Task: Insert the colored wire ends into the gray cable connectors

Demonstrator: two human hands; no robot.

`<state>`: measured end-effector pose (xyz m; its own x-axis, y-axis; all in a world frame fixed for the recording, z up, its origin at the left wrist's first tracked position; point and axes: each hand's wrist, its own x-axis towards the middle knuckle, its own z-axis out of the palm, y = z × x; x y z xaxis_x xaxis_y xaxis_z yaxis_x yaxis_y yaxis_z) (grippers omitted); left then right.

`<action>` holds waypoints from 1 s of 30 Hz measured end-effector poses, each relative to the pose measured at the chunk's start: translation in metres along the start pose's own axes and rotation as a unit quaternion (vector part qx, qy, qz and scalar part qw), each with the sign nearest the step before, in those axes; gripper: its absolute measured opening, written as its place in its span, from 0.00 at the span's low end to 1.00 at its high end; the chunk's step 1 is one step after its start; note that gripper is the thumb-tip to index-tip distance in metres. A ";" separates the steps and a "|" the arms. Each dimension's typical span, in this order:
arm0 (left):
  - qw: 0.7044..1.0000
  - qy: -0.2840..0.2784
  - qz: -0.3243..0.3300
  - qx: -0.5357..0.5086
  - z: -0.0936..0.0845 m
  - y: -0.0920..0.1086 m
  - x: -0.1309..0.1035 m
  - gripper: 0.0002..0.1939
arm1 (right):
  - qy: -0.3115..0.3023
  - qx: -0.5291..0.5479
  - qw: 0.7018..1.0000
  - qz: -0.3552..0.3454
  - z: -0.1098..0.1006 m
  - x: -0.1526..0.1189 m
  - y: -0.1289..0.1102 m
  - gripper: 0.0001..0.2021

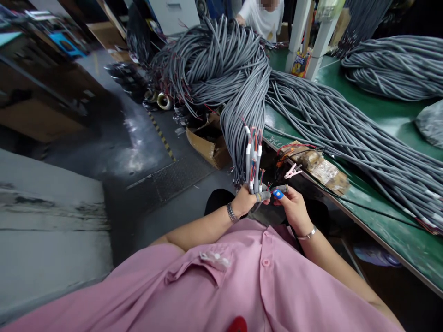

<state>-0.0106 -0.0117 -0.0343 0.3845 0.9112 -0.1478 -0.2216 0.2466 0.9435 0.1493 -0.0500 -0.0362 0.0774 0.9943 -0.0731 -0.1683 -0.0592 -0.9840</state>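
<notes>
Two hands, near each other low over the lap: the left hand (pixel 244 201) is clamped round a clutch of grey multicore cables (pixel 248 166), white-sleeved ends upward, too bunched to count. The right hand (pixel 296 207), one blue fingertip cover (pixel 278 194) on show, has thumb and finger close together beside thin coloured wires (pixel 269 186); whether a strand is pinched, I can't tell. This looks like separating or tidying conductors, one cable end at a time; the next move calls for a light pinch with the left hand steady. Just beyond, one pink clip (pixel 293 171) at the bench edge, and one open cardboard box (pixel 204 145) on the floor. Further out, one long cable bundle (pixel 346 120) along the green bench (pixel 387 113), one great heap of cable (pixel 214 60), one coil (pixel 398 67) at far right, and one person in white (pixel 265 20) behind.
</notes>
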 end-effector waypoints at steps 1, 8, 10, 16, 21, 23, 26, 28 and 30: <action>1.000 -0.010 -0.005 0.019 -0.001 -0.001 0.000 0.16 | -0.009 -0.004 1.000 -0.001 0.001 0.001 -0.001 0.11; 0.999 -0.024 -0.007 0.036 0.000 0.001 0.001 0.16 | 0.000 0.001 1.000 -0.011 -0.004 0.001 -0.001 0.10; 0.999 -0.019 -0.002 0.026 -0.001 0.001 0.002 0.16 | -0.011 0.012 1.000 -0.003 -0.004 -0.001 -0.001 0.11; 0.999 -0.014 0.026 0.013 -0.001 -0.005 0.003 0.15 | -0.029 0.009 1.000 -0.005 0.004 -0.001 -0.002 0.10; 0.997 0.026 0.038 -0.060 0.004 -0.002 0.002 0.17 | 0.020 0.045 0.999 0.000 0.009 0.002 -0.005 0.10; 0.999 0.009 0.026 -0.046 0.005 0.000 0.002 0.18 | 0.007 0.039 0.999 -0.005 0.011 0.002 -0.009 0.10; 1.000 -0.018 0.015 -0.018 0.004 0.003 0.004 0.19 | -0.002 0.024 1.000 -0.016 0.012 0.002 -0.016 0.11; 0.999 -0.036 0.012 0.011 0.002 0.004 0.005 0.18 | -0.012 0.015 1.000 -0.018 0.012 0.003 -0.019 0.10; 0.998 -0.048 0.011 0.046 -0.001 0.005 0.005 0.16 | -0.026 0.009 0.999 -0.020 0.011 0.003 -0.020 0.10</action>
<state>-0.0101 -0.0054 -0.0310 0.4656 0.8790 -0.1026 -0.1484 0.1919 0.9701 0.1421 -0.0447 -0.0154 0.0328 0.9991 -0.0251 -0.1834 -0.0187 -0.9829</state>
